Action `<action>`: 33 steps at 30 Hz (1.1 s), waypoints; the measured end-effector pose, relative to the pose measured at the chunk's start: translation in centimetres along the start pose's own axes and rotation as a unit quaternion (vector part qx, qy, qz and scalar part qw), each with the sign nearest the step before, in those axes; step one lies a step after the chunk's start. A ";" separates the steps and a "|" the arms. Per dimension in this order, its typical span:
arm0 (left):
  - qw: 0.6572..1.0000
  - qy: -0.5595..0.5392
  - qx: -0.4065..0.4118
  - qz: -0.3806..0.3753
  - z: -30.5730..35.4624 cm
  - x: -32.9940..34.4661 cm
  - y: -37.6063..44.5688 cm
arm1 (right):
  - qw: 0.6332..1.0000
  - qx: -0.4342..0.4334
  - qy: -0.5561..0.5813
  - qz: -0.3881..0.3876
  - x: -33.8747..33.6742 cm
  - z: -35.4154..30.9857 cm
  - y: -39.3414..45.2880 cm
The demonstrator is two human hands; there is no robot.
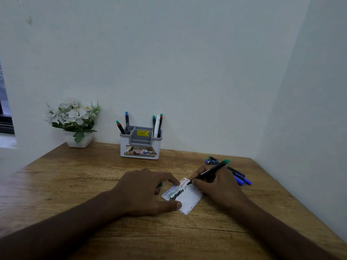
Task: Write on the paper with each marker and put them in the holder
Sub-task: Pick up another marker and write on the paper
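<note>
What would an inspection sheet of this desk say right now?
Surface: wooden desk, set in a corner.
Job's things: paper covered with coloured scribbles; holder with five markers standing in it; loose markers lying on the desk at right.
Clutter: potted flowers at back left.
Hands: left hand presses the paper down, something green tucked beneath it; right hand grips a marker, tip on the paper.
Cables: nothing seen.
Surroundings: plain white walls; dark window edge at far left.

Matt wood table, plastic holder
</note>
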State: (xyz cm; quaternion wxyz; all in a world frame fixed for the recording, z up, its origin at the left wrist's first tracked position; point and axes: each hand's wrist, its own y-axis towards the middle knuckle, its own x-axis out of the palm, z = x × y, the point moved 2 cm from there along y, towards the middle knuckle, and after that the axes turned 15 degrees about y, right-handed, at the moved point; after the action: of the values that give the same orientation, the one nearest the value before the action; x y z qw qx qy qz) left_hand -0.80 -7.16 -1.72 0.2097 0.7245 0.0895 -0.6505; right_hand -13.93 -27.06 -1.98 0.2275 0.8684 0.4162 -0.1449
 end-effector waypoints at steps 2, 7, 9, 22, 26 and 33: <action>1.000 0.000 0.001 0.000 0.0 0.0 0.0 | 1.000 0.000 0.007 -0.001 0.0 0.0 0.0; 1.000 0.001 0.003 -0.003 0.0 0.1 0.0 | 1.000 -0.003 0.001 0.001 -0.1 -0.2 -0.2; 1.000 0.003 0.002 -0.002 0.0 0.0 0.1 | 1.000 -0.003 0.005 0.005 -0.2 -0.3 -0.2; 1.000 0.006 0.002 -0.009 0.1 -0.2 -0.1 | 1.000 -0.013 -0.008 0.004 -0.3 -0.4 -0.2; 1.000 0.003 0.002 -0.006 0.1 -0.2 -0.1 | 1.000 -0.015 -0.004 0.017 -0.5 -0.5 -0.3; 1.000 0.005 0.001 -0.009 0.1 -0.2 -0.1 | 1.000 -0.015 0.003 0.018 -0.6 -0.5 -0.3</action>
State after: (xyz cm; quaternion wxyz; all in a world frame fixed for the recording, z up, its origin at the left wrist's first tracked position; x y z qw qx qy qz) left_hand -0.99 -7.14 -1.50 0.2033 0.7268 0.0964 -0.6490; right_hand -14.49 -26.99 -1.36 0.2415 0.8727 0.4031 -0.1323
